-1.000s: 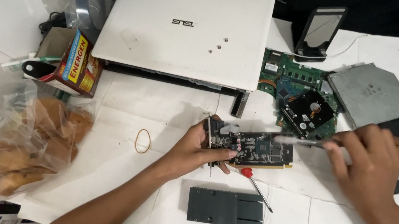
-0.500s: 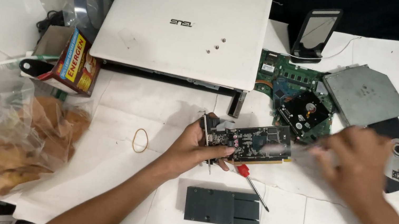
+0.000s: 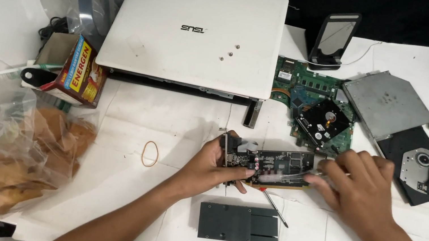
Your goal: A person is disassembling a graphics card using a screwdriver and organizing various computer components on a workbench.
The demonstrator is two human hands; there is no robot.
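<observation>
Black card (image 3: 276, 167) now nearer right hand (image 3: 358, 189)

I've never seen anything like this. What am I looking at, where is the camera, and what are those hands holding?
There is no machine here: these are a person's two bare hands, filmed by a camera worn on the head and looking down at a white table.

The left hand has its grip on the end of a small dark circuit board, holding it just above the table. The right hand holds a thin, blurred tool against that board; I cannot tell what kind.

Around them lie a closed white laptop, a green circuit board with a black disk drive on it, a flat grey metal drive, a red-handled screwdriver, a dark grey block, a rubber band, a plastic bag of snacks and a small yellow and red box.
</observation>
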